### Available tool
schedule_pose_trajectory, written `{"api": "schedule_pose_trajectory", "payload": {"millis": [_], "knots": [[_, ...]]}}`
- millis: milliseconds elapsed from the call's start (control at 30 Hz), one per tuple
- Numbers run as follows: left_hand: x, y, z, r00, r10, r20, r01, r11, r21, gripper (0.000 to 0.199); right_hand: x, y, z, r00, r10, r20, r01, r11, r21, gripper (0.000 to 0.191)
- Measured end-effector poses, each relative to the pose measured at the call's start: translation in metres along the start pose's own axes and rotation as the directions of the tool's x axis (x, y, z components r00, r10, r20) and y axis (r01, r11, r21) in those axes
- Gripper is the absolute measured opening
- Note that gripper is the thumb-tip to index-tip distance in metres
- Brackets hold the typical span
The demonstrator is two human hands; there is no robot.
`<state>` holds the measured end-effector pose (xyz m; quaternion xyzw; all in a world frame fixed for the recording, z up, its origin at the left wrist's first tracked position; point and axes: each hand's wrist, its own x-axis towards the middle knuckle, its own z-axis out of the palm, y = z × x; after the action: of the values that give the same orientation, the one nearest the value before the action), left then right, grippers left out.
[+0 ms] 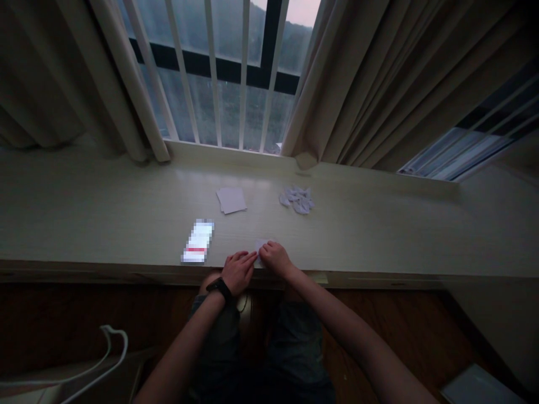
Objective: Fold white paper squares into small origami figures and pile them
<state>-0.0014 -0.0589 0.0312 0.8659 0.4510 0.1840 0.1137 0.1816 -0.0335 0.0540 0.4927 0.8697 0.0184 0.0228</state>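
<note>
A small sheet of white paper lies at the front edge of the table, mostly covered by my hands. My right hand is closed over its right side, fingers curled down onto the sheet. From the left, my left hand reaches in with its fingers stretched out flat, fingertips touching the near left side of the paper. A black watch is on the left wrist. Farther back sits a short stack of square white paper sheets. To its right is a loose pile of folded or crumpled white paper pieces.
A lit phone, its screen blurred, lies left of my hands on the pale table. Beyond the table are a barred window and beige curtains. A white curved frame stands at lower left.
</note>
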Motion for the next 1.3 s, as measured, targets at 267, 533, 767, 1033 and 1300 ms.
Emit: {"api": "schedule_pose_trajectory", "payload": {"millis": [267,533,767,1033,1300], "knots": [[0.005,-0.016,-0.004,0.996,0.066,0.064,-0.068,0.997,0.02,0.047,-0.001,-0.004,0.002,1.0,-0.016,-0.013,0.017,1.0,0.002,0.012],[0.008,-0.014,-0.004,0.998,0.037,0.045,-0.038,0.999,0.008,0.045,-0.004,-0.016,0.005,0.997,-0.063,-0.043,0.064,0.998,0.023,0.013],[0.029,-0.016,-0.002,0.994,0.061,0.09,-0.064,0.998,0.027,0.038,-0.002,-0.014,0.007,0.994,-0.082,-0.065,0.086,0.995,0.05,0.015],[0.024,-0.007,-0.001,0.998,0.027,0.049,-0.029,0.999,0.035,0.038,-0.019,0.009,0.013,0.957,0.266,-0.116,-0.209,0.908,0.362,0.024],[0.007,0.025,0.009,0.999,-0.05,0.008,0.049,0.992,0.12,0.042,-0.059,-0.001,0.041,0.611,0.748,0.259,-0.346,-0.042,0.937,0.031]]}}
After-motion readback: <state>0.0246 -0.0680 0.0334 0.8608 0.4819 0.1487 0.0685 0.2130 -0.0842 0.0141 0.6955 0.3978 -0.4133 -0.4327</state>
